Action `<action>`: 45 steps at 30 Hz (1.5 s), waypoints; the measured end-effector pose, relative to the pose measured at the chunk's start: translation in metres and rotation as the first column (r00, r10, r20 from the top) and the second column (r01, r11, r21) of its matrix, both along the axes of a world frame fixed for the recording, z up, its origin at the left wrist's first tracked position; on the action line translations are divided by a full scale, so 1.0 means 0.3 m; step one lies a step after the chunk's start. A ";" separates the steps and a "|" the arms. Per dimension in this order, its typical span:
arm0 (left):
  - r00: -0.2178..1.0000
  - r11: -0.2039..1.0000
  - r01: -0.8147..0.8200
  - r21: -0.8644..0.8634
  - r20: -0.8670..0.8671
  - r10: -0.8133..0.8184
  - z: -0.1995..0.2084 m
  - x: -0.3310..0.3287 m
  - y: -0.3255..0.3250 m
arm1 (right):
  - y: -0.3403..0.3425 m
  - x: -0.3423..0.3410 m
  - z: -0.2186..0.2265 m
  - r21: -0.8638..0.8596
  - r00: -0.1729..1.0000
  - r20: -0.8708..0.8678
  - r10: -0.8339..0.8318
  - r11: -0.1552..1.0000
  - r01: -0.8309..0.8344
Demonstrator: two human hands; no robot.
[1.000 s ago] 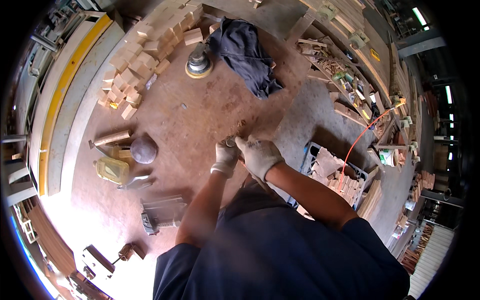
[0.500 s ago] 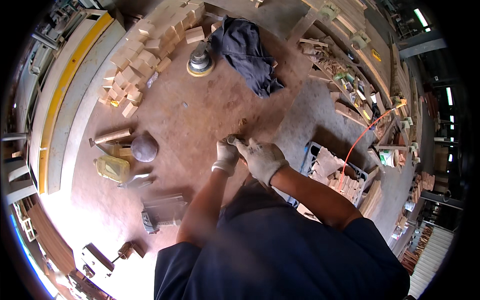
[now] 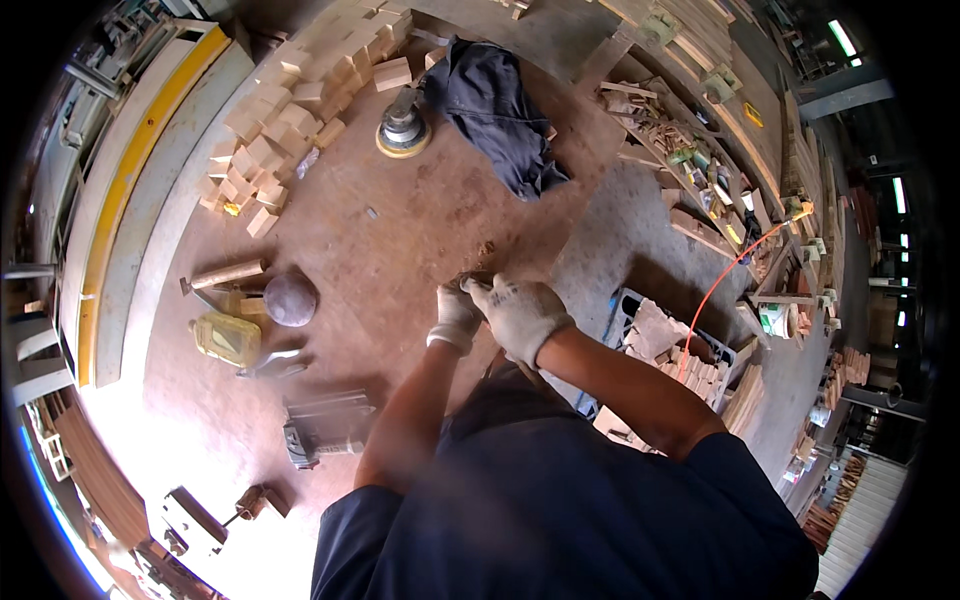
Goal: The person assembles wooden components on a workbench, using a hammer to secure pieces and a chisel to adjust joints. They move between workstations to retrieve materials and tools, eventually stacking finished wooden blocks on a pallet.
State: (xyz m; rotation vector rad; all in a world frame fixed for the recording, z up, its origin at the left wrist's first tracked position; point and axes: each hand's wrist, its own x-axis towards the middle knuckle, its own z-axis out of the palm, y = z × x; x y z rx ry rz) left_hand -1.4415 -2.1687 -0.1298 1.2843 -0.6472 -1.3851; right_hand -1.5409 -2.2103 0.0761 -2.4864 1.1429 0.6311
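Observation:
Both my hands wear pale work gloves and meet in front of my body at the table's near side. My left hand (image 3: 456, 318) is closed, fingers curled round a small dark piece with a rounded end (image 3: 468, 280). Against it presses my right hand (image 3: 525, 315), also closed, its thumb and fingers at the top of the same piece. The gloves cover most of this piece, so its kind cannot be told. Just beyond the fingertips, a little heap of brown shavings (image 3: 487, 247) lies on the brown tabletop (image 3: 380, 250).
Wooden blocks (image 3: 290, 115) are stacked far left, beside a round sander (image 3: 403, 130) and dark cloth (image 3: 495, 110). Nearer left are a hammer (image 3: 225, 274), a purple-grey round object (image 3: 291, 298) and a yellowish container (image 3: 228, 338). A crate of wood pieces (image 3: 690, 350) stands right, by an orange hose (image 3: 712, 285).
The rounded end between my hands has tilted and shows less of its round face. My hands have otherwise barely moved; the whole view has shifted slightly.

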 end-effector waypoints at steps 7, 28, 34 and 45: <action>0.996 0.999 -0.033 0.017 -0.082 0.034 -0.007 -0.016 -0.001 | -0.026 0.036 0.032 0.032 0.997 -0.078 -0.008 0.999 0.010; 0.976 0.969 0.107 0.221 0.163 -0.145 0.057 0.027 -0.016 | -0.070 -0.125 -0.095 -0.111 0.973 0.230 0.014 0.994 0.011; 0.999 0.990 0.030 0.136 0.015 -0.032 0.017 0.006 0.004 | 0.014 -0.155 -0.086 -0.104 0.968 0.241 0.063 0.994 -0.039; 0.994 0.990 0.053 0.132 0.091 -0.066 0.054 0.011 -0.010 | -0.032 -0.171 -0.202 -0.173 0.943 0.278 -0.185 0.956 0.239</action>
